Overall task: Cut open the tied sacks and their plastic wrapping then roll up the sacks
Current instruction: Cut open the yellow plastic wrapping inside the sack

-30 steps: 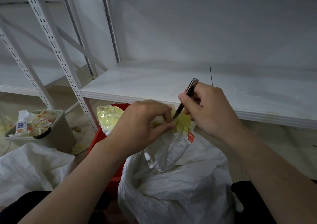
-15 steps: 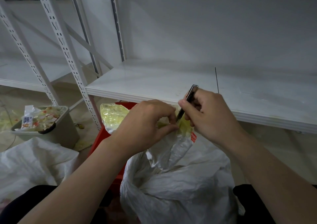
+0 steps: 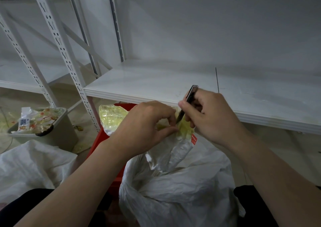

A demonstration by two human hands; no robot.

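The left hand (image 3: 144, 122) pinches the tied neck of the white sack (image 3: 173, 192) between thumb and curled fingers, right at the yellow tape (image 3: 185, 128) wrapped round it. The right hand (image 3: 208, 115) grips a slim knife (image 3: 190, 95), its fingers curled round the handle. The blade tip points down between the two hands' fingertips and meets the tape. A red tag (image 3: 193, 138) hangs just under the right fingers. A red crate (image 3: 97, 145) sits beyond the left wrist.

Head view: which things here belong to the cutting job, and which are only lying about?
For the job: white sack; yellow wrapping at its neck, pinched by the left hand; knife, gripped by the right hand.
Lying about: shelf, red crate, crumpled yellow plastic, grey bin of wrappers.
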